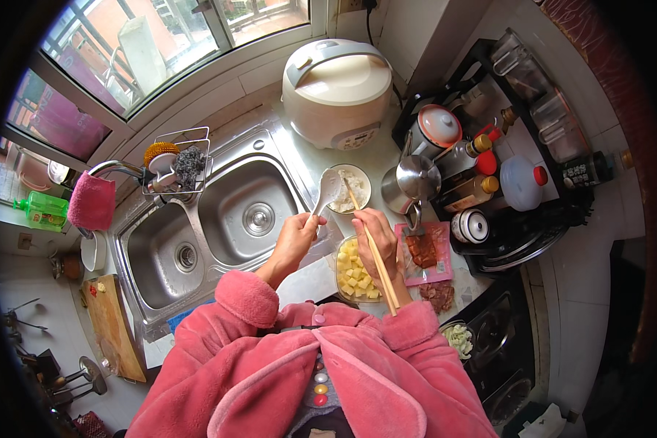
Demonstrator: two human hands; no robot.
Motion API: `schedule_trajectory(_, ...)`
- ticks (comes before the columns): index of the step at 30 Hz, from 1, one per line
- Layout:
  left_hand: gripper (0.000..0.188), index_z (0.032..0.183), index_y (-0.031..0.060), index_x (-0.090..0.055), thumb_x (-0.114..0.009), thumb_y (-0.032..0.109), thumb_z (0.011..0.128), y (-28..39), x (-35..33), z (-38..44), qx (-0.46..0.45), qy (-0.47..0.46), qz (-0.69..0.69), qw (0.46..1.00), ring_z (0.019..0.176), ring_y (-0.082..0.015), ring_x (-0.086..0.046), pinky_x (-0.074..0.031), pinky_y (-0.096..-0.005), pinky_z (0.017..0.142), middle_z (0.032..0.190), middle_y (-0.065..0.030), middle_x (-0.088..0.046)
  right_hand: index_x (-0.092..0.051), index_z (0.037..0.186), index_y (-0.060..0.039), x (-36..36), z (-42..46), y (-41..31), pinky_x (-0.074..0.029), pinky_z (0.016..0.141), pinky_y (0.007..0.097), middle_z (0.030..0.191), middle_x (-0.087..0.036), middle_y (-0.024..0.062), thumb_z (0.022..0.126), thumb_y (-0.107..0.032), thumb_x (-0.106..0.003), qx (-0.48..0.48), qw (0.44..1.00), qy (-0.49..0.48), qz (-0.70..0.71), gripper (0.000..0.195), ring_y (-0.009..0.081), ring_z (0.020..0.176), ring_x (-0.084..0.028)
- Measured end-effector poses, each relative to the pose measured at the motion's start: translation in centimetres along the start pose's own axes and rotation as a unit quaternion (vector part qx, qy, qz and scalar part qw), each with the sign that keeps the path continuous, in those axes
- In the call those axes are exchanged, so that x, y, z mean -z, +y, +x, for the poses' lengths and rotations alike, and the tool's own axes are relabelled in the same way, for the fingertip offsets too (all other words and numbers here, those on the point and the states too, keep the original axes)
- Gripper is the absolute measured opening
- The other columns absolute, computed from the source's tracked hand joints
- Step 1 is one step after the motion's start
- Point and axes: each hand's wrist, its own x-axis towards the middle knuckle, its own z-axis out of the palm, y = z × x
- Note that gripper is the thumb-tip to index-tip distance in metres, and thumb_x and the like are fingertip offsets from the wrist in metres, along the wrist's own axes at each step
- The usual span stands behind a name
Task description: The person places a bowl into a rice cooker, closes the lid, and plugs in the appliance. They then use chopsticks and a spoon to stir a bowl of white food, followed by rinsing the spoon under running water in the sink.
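My left hand [297, 241] is closed round the handle of a white rice paddle [328, 189], whose head is over the left edge of a bowl of white rice [353, 191]. Wooden chopsticks [380, 263] are in my right hand [376, 241], their tips at the rice. Just below the bowl, partly behind my right hand, stands a clear container of yellow cubes, seemingly diced potato [353, 274]. A pink packet with reddish-brown meat [422, 251] lies to the right of that hand, and sliced meat [438, 295] is below it.
A white rice cooker [336, 93] stands behind the bowl. To the left is a double steel sink [246, 213]; a steel pot [410, 183] and a rack of bottles [471, 148] are at right. A wooden cutting board [112, 328] sits lower left, chopped pale vegetable [459, 339] near the stove [493, 339].
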Motion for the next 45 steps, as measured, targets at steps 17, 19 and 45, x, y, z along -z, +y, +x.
schedule_trajectory(17, 0.031, 0.098, -0.0013, -0.070, -0.050, 0.022, 0.101, -0.8, -0.2, -0.1, -0.044, 0.027, 0.059, 0.997, 0.057, -0.0063, -0.041, -0.033, -0.0256, 0.051, 0.064, 0.0037, -0.049, -0.062, 0.104, -0.0016, -0.3, 0.5, 0.2, -0.054, 0.071, 0.0405, 0.098, -0.064, 0.0157, 0.087, -0.002, -0.066, -0.033, 0.999, 0.000, 0.011, 0.017, 0.0354, 0.085, -0.066)
schedule_trajectory(19, 0.031, 0.098, -0.0020, -0.070, -0.050, 0.022, 0.101, -0.8, -0.2, 0.0, -0.043, 0.030, 0.062, 0.997, 0.058, -0.0068, -0.041, -0.034, -0.0261, 0.052, 0.064, 0.0033, -0.049, -0.062, 0.103, -0.0017, 0.0, 0.8, -0.3, -0.054, 0.071, 0.0401, 0.097, -0.064, 0.0152, 0.088, -0.002, -0.066, -0.028, 0.999, 0.006, 0.022, 0.016, 0.0349, 0.085, -0.066)
schedule_trajectory(45, 0.032, 0.099, -0.0034, -0.069, -0.050, 0.022, 0.100, -1.2, 0.1, 0.3, -0.049, 0.037, 0.105, 0.993, 0.058, -0.0080, -0.040, -0.035, -0.0282, 0.053, 0.063, 0.0028, -0.047, -0.062, 0.104, 0.0025, 0.7, 1.6, 0.5, -0.055, 0.068, 0.0276, 0.085, -0.067, 0.0110, 0.100, -0.017, -0.055, -0.199, 0.970, 0.024, 0.137, 0.021, 0.0164, 0.074, -0.069)
